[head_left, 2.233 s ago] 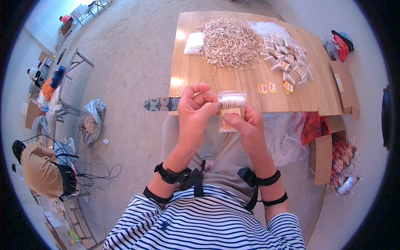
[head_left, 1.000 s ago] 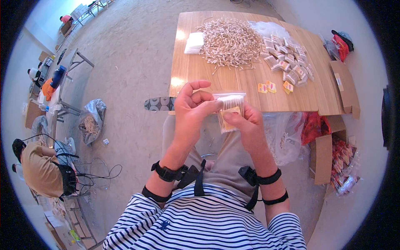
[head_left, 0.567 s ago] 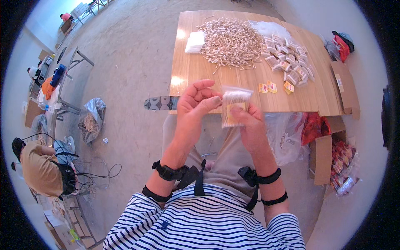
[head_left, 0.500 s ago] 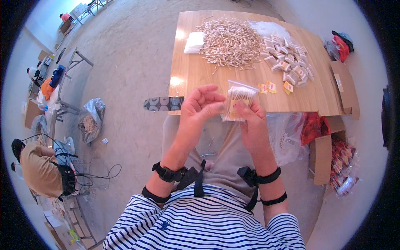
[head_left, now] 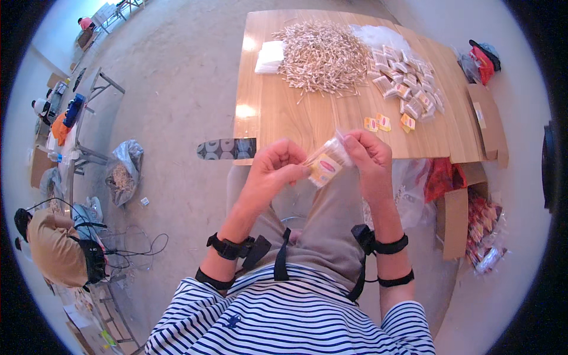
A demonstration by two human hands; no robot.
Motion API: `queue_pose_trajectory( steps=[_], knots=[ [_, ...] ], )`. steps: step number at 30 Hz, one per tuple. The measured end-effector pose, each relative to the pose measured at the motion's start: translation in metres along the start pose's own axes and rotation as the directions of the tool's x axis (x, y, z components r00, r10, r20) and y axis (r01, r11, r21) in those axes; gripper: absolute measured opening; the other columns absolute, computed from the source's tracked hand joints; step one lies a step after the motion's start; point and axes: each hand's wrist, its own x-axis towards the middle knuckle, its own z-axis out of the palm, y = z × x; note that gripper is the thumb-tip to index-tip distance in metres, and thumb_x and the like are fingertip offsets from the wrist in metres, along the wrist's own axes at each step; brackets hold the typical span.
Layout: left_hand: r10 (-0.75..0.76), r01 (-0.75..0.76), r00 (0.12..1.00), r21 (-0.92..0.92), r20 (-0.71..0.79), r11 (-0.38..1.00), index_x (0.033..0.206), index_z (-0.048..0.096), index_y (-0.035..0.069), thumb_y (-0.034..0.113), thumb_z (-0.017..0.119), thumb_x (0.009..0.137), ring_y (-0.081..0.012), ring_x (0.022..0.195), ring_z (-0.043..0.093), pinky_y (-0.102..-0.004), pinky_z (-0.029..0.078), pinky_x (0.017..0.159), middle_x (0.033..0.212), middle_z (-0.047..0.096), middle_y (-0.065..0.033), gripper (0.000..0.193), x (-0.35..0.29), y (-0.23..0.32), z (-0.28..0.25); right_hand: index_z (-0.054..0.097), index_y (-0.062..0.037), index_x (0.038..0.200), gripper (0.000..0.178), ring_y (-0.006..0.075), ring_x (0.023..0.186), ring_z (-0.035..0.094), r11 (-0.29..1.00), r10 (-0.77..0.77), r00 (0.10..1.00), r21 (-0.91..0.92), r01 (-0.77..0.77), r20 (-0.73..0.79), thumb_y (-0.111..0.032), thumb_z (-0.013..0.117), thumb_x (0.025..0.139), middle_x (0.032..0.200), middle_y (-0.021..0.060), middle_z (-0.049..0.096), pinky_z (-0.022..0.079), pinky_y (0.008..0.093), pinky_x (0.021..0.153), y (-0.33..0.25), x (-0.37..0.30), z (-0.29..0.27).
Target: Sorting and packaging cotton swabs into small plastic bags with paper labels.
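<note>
A small clear bag of cotton swabs (head_left: pixel 329 162) with a yellow and red card inside is tilted between my hands, just off the table's near edge. My left hand (head_left: pixel 277 170) pinches its lower left side with thumb and fingers. At the upper right end, by the bag's mouth, my right hand (head_left: pixel 369 155) grips the plastic. Beyond it on the table lie a few small yellow cards (head_left: pixel 378 122), a large heap of loose cotton swabs (head_left: pixel 324 56), a stack of white bags (head_left: pixel 270 57) and a pile of filled swab bags (head_left: pixel 408 80).
The wooden table (head_left: pixel 266 112) spans the front. A patterned strip (head_left: pixel 227 148) juts from its left edge. Cardboard boxes (head_left: pixel 452 222) and bagged red goods (head_left: pixel 485 231) stand lower right. On the floor at left sits a plastic sack (head_left: pixel 124 174); a person (head_left: pixel 59 245) sits beyond cables.
The bag has tilted, its card now facing up. My right hand has shifted from the bag's body to its mouth end, and my left hand has closed on its lower side.
</note>
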Motion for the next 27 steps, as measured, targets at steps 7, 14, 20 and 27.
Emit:
queue_pose_trajectory(
  steps=[7,14,20,27],
  knots=[
    [-0.102,0.105,0.991,-0.022,0.088,0.994,0.09,0.064,0.003,0.013,0.067,0.086,-0.0041,0.064,0.053,-0.0194,0.04,0.056,0.077,0.063,0.0015,0.011,0.006,0.002,-0.007,0.065,0.0007,0.083,0.022,0.0053,0.063,0.052,0.922,-0.186,0.981,-0.338,0.19,0.045,-0.017,0.061,0.096,0.066,-0.0009,0.058,0.043,0.0254,0.056,0.003,0.006,0.004],
    [-0.176,0.087,0.963,-0.387,-0.202,0.918,0.098,0.063,0.002,0.036,0.049,0.103,-0.0036,0.063,0.05,-0.0211,0.039,0.055,0.075,0.059,0.0008,0.037,0.01,-0.03,0.017,0.063,0.0017,0.084,0.022,0.0076,0.063,0.053,0.971,-0.076,0.994,-0.232,0.056,-0.078,-0.016,0.059,0.096,0.065,0.0039,0.058,0.043,0.0273,0.056,0.024,0.004,0.017],
    [-0.122,-0.004,0.953,-0.414,-0.276,0.91,0.099,0.061,-0.001,0.038,0.045,0.104,-0.005,0.064,0.053,-0.0209,0.043,0.058,0.074,0.057,0.001,0.042,0.016,-0.028,0.027,0.061,0.0007,0.085,0.021,0.0097,0.063,0.054,0.93,-0.157,0.985,-0.346,0.122,-0.076,-0.017,0.058,0.098,0.065,0.0071,0.057,0.044,0.0293,0.057,0.026,0.0,0.031],
    [-0.26,0.057,0.915,-0.54,-0.308,0.84,0.097,0.06,-0.001,0.046,0.045,0.102,-0.005,0.063,0.053,-0.0204,0.044,0.057,0.071,0.056,0.0011,0.049,0.024,-0.02,0.03,0.06,0.0008,0.085,0.021,0.0165,0.061,0.056,0.901,-0.202,0.973,-0.409,0.142,-0.109,-0.016,0.057,0.098,0.067,0.0121,0.059,0.044,0.0331,0.056,0.024,0.004,0.033]
  ],
)
